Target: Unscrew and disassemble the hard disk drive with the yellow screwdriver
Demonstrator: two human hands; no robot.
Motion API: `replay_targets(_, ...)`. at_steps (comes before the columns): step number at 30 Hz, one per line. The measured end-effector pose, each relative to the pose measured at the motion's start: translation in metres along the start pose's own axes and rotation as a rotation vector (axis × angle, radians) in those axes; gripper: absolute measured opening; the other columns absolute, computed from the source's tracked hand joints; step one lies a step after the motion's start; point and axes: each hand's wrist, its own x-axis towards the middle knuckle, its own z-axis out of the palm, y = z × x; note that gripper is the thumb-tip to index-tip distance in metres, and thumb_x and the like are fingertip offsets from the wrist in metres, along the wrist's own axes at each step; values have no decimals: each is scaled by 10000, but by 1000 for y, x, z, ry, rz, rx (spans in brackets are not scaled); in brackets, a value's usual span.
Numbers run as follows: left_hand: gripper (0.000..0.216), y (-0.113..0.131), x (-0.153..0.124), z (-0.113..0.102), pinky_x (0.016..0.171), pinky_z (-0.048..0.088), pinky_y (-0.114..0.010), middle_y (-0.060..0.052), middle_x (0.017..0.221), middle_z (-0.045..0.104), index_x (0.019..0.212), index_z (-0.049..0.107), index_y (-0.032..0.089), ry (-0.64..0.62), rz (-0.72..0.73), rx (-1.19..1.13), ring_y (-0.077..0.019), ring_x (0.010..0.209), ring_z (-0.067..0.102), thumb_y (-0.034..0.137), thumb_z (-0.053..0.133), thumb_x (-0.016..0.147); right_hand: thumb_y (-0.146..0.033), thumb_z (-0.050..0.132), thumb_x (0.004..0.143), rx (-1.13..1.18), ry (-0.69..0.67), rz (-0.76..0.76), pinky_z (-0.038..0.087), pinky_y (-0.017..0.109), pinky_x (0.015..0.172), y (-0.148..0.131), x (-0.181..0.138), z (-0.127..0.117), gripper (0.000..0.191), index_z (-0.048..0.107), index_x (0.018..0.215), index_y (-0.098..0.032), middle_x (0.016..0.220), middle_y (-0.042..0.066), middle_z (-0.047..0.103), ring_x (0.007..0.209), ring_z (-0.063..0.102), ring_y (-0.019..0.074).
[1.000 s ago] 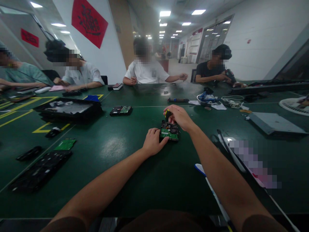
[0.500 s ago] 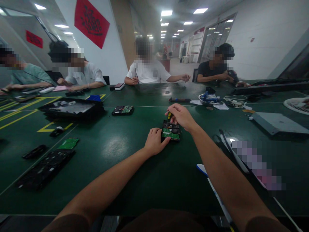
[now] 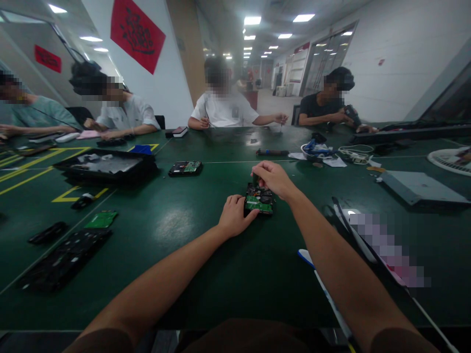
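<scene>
— Since only the head view is on hand, what are the two hands at?

— Both are on a hard drive (image 3: 259, 200) lying circuit board up on the green table (image 3: 191, 215), about mid-table and straight ahead. The left hand (image 3: 234, 215) rests at its near left corner, fingers curled loosely against the edge, thumb along the side; how firmly it grips I cannot tell.

— And the right?

— The right hand (image 3: 274, 179) is closed over the far end of the drive around a dark tool handle (image 3: 254, 177). Only the top of that handle shows past the knuckles. Its tip is hidden under the palm, so where it meets the board cannot be made out.

— Anything legible on the board?

— Green, with dark parts; too small and blurred for more.

— What lies round about?

— A second drive (image 3: 185, 168) well off to the far left, beside a black tray (image 3: 105, 166). Nearer on the left, a loose green board (image 3: 99, 219) and a dark flat panel (image 3: 62, 262), its detail lost in blur. To the right, a patch by the forearm is pixelated. A bowl of blue bits (image 3: 312, 150) stands farther off.

— Other people?

— Four sit along the far edge; their hands stay well apart from the drive.
</scene>
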Motion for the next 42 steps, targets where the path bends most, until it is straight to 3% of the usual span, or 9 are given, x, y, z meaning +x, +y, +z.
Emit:
replay_targets(3,613,0,0,-1,1101,450,-516,-171,1284,601,1289,619,174,-3,4,0,-358,1275,513,676,532,947,-475,613,954,52,-17,-9,385,219,438,0,0,2,262,661,920,-219,939,35,749,530,571,87)
replay_targets(6,619,0,0,0,1102,449,-509,-170,1278,604,1282,622,172,-1,11,7,-355,1272,514,683,530,946,-498,564,983,80,-48,-2,422,220,442,0,1,3,304,685,1023,-221,989,52,745,540,598,90)
replay_targets(12,640,-1,1,2,1118,437,-503,-174,1281,601,1284,621,160,0,8,39,-352,1269,512,695,527,945,-438,516,1011,91,-97,22,436,225,451,3,4,2,310,718,1060,-208,828,45,701,545,603,107)
replay_targets(17,635,-1,1,2,1118,436,-504,-173,1279,604,1290,622,167,0,11,45,-354,1272,511,693,519,951,-543,543,1000,16,-69,-1,410,223,473,5,3,1,365,723,1063,-231,640,2,608,542,561,119)
replay_targets(25,667,1,1,0,1113,437,-503,-187,1295,601,1315,612,140,-10,8,35,-357,1282,504,693,508,956,-648,564,961,-33,-34,-5,421,250,519,5,1,1,442,680,964,-222,637,4,624,543,550,125)
replay_targets(33,666,1,1,-1,1097,448,-508,-190,1283,604,1309,615,134,-9,14,35,-359,1269,510,690,503,960,-609,616,938,-54,-1,-66,412,254,539,-2,-2,4,386,651,907,-226,684,-9,608,569,535,116)
replay_targets(39,663,0,1,2,1107,445,-503,-186,1287,601,1311,613,133,0,15,51,-358,1270,510,684,511,958,-565,606,945,-50,23,-108,398,249,526,-2,-1,4,342,694,984,-236,812,-5,647,568,534,101)
replay_targets(42,663,0,0,2,1121,435,-503,-191,1299,597,1313,611,128,0,14,50,-359,1279,506,679,510,961,-555,588,957,-65,25,-94,376,249,501,-1,0,2,354,731,1036,-241,783,0,642,563,543,108)
